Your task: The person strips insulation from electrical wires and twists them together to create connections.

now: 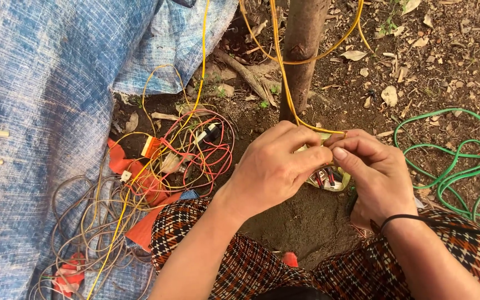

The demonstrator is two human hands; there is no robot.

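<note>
Both hands meet over bare soil, fingertips pressed together around a thin yellow wire [329, 132]. The left hand [276, 166] pinches it between thumb and forefinger, and the right hand [370, 166] curls its fingers shut on the same spot, so the pinched end itself is hidden.

From the fingers the wire runs up and to the left, its long axis climbing beside a slim brown tree trunk [302, 50], where it loops around the bark and leaves the top edge.

Under the hands lies a small pale plastic piece [329, 179] with red and dark bits inside; what it is cannot be made out.

To the left, a loose tangle of red, yellow and grey wires [179, 150] sprawls over orange scraps and the edge of a woven blue tarp [40, 83]. A glossy green cable [456, 166] coils on the dry, leaf-littered ground to the right.

A thin black cord [418, 219] crosses the right wrist. Patterned brown trousers [240, 266] cover the knees below, cut off by the frame.
</note>
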